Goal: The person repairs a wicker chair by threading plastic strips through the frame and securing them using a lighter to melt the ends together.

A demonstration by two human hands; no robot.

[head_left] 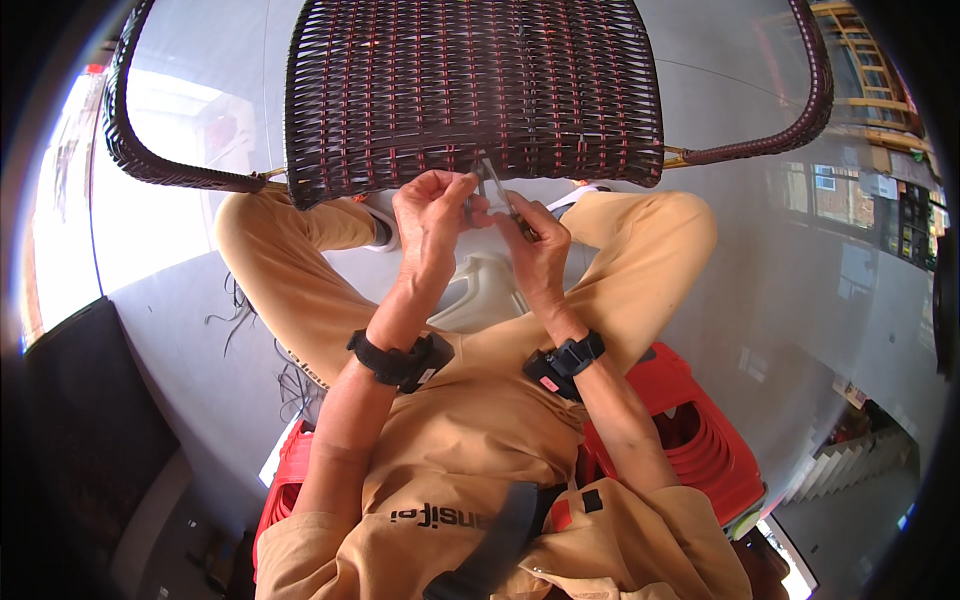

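A dark brown woven wicker chair (470, 90) stands in front of me, its seat edge near my knees. My left hand (432, 215) pinches a thin strand at the lower edge of the weave. My right hand (535, 240) grips a small metal tool (497, 190), likely pliers or cutters, whose tip points up at the same spot on the weave. Both hands touch close together just under the chair's edge. Black bands sit on both wrists.
I sit on a red plastic stool (700, 430), knees spread in tan trousers. A pale plastic object (480, 295) lies on the grey floor between my legs. Loose dark strands (240, 310) lie at the left. A dark board (80, 430) leans at lower left.
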